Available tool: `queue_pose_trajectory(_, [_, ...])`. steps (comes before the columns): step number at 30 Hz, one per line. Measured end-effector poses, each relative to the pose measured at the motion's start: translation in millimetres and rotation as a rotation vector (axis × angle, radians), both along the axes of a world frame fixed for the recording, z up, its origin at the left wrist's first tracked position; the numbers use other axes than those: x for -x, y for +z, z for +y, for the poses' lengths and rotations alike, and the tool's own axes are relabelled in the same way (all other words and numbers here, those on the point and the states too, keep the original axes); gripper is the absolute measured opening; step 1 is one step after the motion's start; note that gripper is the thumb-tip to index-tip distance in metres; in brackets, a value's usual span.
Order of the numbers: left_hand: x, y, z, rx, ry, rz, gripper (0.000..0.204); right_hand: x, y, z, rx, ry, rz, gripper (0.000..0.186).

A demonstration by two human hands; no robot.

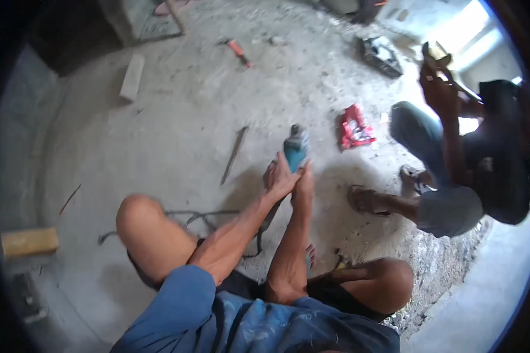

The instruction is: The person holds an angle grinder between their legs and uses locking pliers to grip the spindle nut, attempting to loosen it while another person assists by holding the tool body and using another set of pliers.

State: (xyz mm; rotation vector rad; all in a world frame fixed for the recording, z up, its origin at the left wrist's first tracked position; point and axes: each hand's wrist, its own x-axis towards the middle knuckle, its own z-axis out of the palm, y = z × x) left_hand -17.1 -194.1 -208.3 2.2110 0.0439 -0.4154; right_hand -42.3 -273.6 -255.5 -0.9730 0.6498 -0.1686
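Both my hands are closed around a teal power tool with a grey metal head (297,148), which looks like an angle grinder. It points away from me over the concrete floor, between my bent knees. My left hand (280,178) wraps its left side, and my right hand (303,181) presses close beside it on the right. The fingers partly hide the tool's body. A dark cord (203,215) lies on the floor by my left knee. Left of the tool, a thin strip (234,155) rests on the floor.
At the right another person (453,165) sits close by, a sandalled foot (368,200) near my right side. A torn red bag (355,128) lies ahead. Farther off are an orange-handled hammer (239,53), a pale board (132,77) and a dark box (381,56). A wooden block (30,242) lies left.
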Motion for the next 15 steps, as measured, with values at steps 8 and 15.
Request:
queue_pose_trajectory(8, [-11,-60,9,-0.024,0.018,-0.080,0.077,4,115,-15,0.983,-0.108,0.186,0.049])
queue_pose_trajectory(15, [-12,-97,18,-0.169,-0.001,-0.069,0.098,6,234,-48,0.977,-0.269,-0.148,0.038])
